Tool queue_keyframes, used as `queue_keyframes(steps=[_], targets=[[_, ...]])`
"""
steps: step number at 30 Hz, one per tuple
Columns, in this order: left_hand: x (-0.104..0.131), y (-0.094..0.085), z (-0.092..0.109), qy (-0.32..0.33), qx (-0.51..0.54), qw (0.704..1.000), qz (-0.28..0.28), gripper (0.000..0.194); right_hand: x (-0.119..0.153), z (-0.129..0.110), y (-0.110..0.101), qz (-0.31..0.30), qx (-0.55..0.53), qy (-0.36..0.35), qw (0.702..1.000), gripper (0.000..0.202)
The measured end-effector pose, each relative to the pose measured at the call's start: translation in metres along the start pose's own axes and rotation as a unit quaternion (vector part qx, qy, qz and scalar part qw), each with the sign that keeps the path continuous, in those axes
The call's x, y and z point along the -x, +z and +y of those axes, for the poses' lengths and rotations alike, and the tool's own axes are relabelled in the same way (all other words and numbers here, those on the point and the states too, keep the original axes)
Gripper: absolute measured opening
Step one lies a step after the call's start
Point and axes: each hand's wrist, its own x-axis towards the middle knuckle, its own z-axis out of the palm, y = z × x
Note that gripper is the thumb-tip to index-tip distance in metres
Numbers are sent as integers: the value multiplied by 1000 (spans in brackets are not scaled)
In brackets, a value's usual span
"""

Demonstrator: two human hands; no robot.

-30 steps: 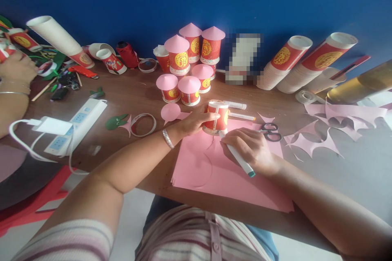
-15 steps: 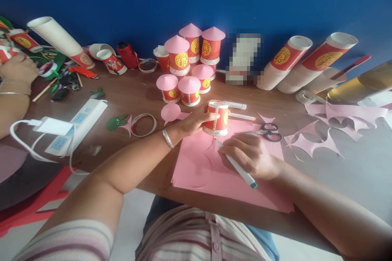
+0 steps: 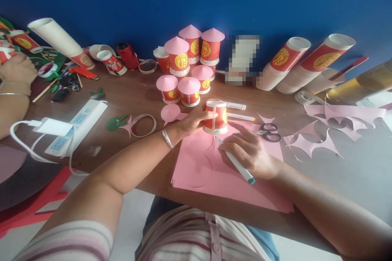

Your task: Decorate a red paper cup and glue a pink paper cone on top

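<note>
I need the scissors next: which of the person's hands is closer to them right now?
Right. The right hand, holding the marker, lies just beside the scissors, on the pink paper. The left hand grips the red cup, farther away.

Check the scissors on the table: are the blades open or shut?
Cannot tell. The scissors lie flat on the table past the right hand; only the dark handles show clearly, and the hand's fingers cover most of the blades.
</note>
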Motion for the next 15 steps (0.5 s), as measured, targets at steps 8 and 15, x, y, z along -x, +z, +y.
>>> queue_keyframes(steps=[8,15], targets=[[-3,-4,-9,-38,86,996,3,32,-3,-2,-2,-1,-46,8,999,20],[-2,2,-6,-34,52,998,7,33,-2,-3,2,-19,-74,-19,997,14]])
